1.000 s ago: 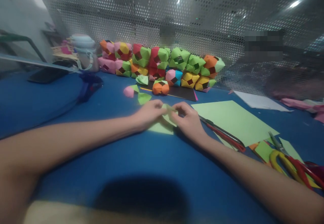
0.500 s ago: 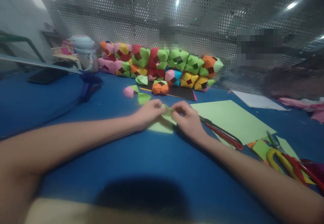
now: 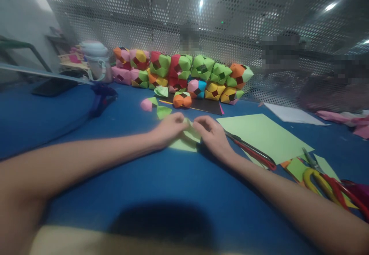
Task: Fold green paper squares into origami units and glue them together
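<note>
A small piece of light green paper [image 3: 191,131] is held up between my two hands, its surface bent. My left hand [image 3: 170,129] pinches its left side between thumb and fingers. On the right edge, the thumb and curled fingers of my right hand [image 3: 212,132] close on the paper; the fingertips are partly hidden. Beneath the hands lies another flat light green sheet [image 3: 184,146] on the blue table [image 3: 144,193]. Just beyond my left hand sits a folded green paper piece [image 3: 164,111], with a pink and green folded piece [image 3: 147,104] farther left.
Stacked colourful paper balls [image 3: 178,70] line the back, before a perforated metal screen [image 3: 129,28]. A blue glue gun [image 3: 100,95] is at left. At right lie a large green sheet [image 3: 265,136], a red-and-black cutter [image 3: 253,150] and scissors with yellow and red handles [image 3: 317,182].
The fingers of my right hand have shifted slightly on the paper, and its fold looks a little more open. My left hand stays nearly in place.
</note>
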`<state>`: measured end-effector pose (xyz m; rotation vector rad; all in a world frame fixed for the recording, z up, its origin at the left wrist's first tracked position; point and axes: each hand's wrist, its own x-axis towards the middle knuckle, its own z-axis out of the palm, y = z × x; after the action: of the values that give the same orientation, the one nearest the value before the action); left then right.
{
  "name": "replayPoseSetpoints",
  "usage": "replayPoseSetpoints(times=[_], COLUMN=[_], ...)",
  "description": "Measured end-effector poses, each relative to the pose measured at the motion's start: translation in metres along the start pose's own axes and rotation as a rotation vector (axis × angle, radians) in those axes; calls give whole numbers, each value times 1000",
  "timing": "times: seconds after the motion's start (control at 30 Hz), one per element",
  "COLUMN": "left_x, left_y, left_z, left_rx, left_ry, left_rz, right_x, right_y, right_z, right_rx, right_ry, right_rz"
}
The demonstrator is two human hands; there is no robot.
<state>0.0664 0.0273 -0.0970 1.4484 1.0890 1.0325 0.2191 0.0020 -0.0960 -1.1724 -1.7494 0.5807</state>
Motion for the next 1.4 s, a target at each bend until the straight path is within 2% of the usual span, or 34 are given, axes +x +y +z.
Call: replayPoseSetpoints(times=[0.1,0.27,0.47,0.57,0.67,0.83,0.93,1.03,1.4], left_x=[-2,-2,2,1,-2,-6,-7,-7,-4], left_y=[2,2,-3,-2,2,10,12,12,9], left_z=[0,-2,-2,0,1,1,0,0,-1], left_rx=[35,106,17,-42,-37,80,99,104,151], left_ry=[9,-28,-13,-11,-2,20,21,18,-30], left_rz=[-18,9,46,37,29,38,63,76,58], right_x=[1,3,1,0,-1,3,6,6,4], right_y=[1,6,8,7,5,5,7,6,4], right_z=[0,0,1,1,-1,-1,0,0,-2], right_rx=[36,59,-31,-52,-14,147,201,170,162], right_ry=[-4,50,114,107,63,42,-16,-50,-30], right_rz=[-32,35,-254,-298,-222,-14,94,124,168])
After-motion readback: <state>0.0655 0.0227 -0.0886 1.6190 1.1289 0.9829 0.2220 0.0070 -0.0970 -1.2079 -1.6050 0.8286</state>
